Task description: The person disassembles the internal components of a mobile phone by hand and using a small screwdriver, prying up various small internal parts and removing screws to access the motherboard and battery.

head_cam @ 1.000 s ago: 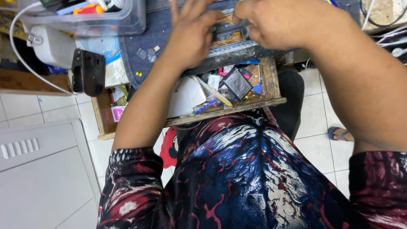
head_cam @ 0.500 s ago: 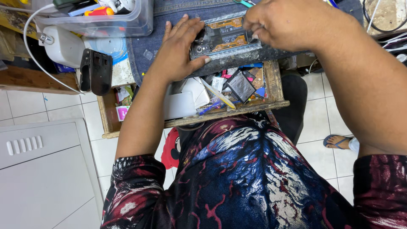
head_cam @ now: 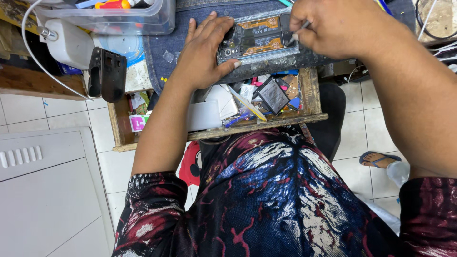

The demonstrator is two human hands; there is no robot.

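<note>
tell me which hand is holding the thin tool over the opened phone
The right hand pinches the thin tool; the left hand only lies flat on the opened phone.

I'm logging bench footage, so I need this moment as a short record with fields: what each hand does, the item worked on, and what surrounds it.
left hand: left hand lies flat, pressing the left end of the opened phone
right hand: right hand pinches a thin metal tool, tip at the phone's right part
item: phone with back off, circuit boards showing, on a blue denim mat
below bench: open wooden drawer full of small parts
left side: clear plastic box, white charger, black case
floor: white tiles
</note>
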